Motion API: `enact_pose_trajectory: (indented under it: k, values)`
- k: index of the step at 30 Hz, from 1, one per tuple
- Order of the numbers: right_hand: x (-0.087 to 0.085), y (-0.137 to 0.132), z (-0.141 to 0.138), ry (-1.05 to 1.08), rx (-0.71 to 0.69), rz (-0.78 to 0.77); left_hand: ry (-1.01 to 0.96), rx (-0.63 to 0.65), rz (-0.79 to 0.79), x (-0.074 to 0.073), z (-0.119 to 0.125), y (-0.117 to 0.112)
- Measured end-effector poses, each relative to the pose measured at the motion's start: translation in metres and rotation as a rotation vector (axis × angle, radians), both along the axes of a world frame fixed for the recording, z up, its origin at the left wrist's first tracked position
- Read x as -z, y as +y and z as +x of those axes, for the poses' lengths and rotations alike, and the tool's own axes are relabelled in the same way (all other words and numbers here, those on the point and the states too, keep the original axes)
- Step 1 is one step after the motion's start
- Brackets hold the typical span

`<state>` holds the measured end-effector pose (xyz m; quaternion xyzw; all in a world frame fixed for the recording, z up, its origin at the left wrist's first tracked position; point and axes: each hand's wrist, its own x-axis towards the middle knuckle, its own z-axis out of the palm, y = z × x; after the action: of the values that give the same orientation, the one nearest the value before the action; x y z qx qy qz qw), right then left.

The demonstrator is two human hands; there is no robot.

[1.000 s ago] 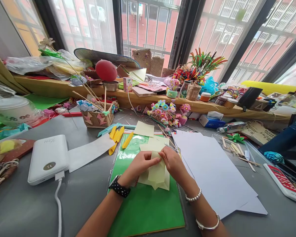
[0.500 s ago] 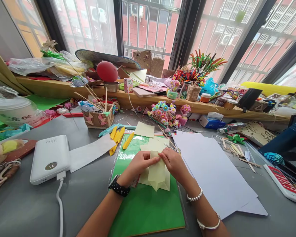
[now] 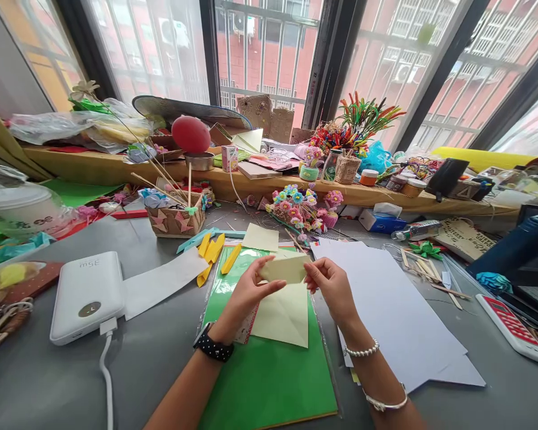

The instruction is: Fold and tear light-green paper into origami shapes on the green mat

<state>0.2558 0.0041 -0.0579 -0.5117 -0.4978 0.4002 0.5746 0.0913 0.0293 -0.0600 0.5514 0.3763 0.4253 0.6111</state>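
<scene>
A small folded piece of pale yellow paper [image 3: 286, 270] is held up between both hands, its long side running left to right. My left hand [image 3: 250, 292] grips its left end between thumb and fingers. At the right end, my right hand [image 3: 330, 286] pinches the edge with thumb and fingertips. Below them, a creased pale yellow sheet [image 3: 282, 319] lies on the green board [image 3: 273, 382]. Another pale yellow square [image 3: 260, 237] rests at the board's far edge. Yellow folded paper pieces [image 3: 211, 257] lie to the left.
White paper sheets [image 3: 394, 310] spread right of the board. A white power bank [image 3: 87, 298] with a cable stands left, beside a white paper strip [image 3: 165, 280]. Behind are a decorated box [image 3: 174, 221], crocheted flowers [image 3: 298, 206] and a cluttered ledge [image 3: 233, 188]. A calculator [image 3: 515, 325] lies far right.
The folded paper has been raised and turned from hanging upright to lying crosswise. My hands have moved apart to its two ends. The view has shifted slightly.
</scene>
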Motion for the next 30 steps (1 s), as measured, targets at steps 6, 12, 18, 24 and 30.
enact_pose_trajectory:
  k: [6, 12, 18, 24, 30]
  values:
    - [0.002, -0.001, -0.012, 0.338, -0.077, -0.110, -0.028, 0.009, -0.037, -0.001, 0.003, -0.004]
    - [0.009, -0.005, -0.028, 0.211, -0.175, -0.136, -0.024, 0.033, -0.005, 0.003, 0.002, -0.006]
    - [0.008, -0.003, -0.022, -0.017, -0.238, -0.084, -0.018, -0.116, -0.009, 0.005, 0.000, -0.004]
    - [-0.002, -0.003, -0.006, -0.255, -0.083, 0.194, -0.015, -0.073, -0.080, 0.003, 0.000, -0.004]
    - [-0.003, -0.003, -0.003, -0.498, -0.255, 0.313, 0.057, -0.049, -0.040, 0.004, 0.001, -0.004]
